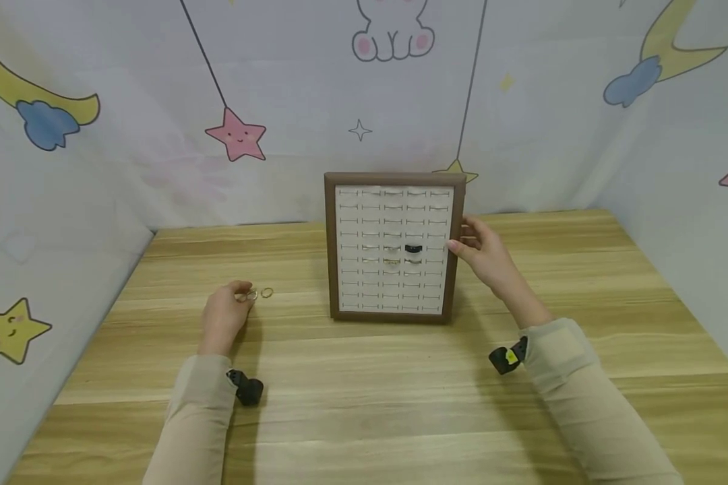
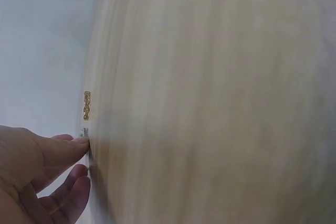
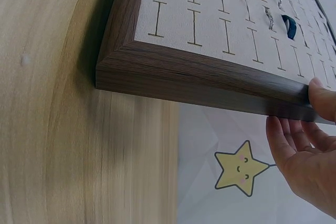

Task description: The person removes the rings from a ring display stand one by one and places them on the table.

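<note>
- Left hand (image 1: 223,315), near left on the counter (image 1: 364,404): fingertips pinch a small ring (image 1: 251,295); a second ring (image 1: 267,292) lies just right of it, loose on the wood.
- Risk: thin rings flat on a smooth top. A weak pinch could let it slip or flick the neighbour, and it could roll off toward the left edge.
- Left wrist view is blurred, so I can't confirm how secure the pinch is.
- Right hand (image 1: 482,252), further back: thumb and fingers clasp the right frame edge of the tray (image 1: 334,249), which stands tilted upright at centre.
- Risk: tray looks propped only by that grip. Ease off and it may tip, shaking out the black ring (image 1: 413,248) and others seated mid-tray.
</note>
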Tool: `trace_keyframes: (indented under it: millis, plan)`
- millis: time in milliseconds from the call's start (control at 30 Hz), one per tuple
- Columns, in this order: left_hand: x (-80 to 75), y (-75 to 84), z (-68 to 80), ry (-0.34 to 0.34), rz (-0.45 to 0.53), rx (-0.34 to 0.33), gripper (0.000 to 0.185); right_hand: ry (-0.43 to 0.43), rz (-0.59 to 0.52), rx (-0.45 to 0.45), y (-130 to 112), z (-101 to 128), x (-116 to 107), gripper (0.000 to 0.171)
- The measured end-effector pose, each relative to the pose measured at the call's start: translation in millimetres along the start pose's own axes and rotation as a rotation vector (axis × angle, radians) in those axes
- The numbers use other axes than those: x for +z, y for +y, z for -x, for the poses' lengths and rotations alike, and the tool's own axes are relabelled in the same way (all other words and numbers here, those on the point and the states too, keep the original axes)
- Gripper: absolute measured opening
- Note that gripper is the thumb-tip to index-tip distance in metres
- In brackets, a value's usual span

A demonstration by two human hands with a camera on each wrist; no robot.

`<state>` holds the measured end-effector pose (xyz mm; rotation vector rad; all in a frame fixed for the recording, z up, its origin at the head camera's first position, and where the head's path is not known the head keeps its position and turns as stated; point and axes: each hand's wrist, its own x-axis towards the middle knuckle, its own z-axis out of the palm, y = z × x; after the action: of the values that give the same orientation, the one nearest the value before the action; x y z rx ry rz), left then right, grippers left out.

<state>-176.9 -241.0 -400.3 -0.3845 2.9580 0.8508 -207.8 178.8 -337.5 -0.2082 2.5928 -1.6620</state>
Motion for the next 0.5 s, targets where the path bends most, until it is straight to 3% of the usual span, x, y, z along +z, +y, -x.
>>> trace_keyframes:
  millis: [267,500]
  plan:
    - [-2.6,4.6,1.9,0.028,0.016,0.000,0.039,-0.005,-0.009,0.005,-2,1,0,0.063]
    - [-9.7,33.7,7.6,0.113,0.104,0.053,0.040,-0.004,-0.009,0.005,-2,2,0,0.062]
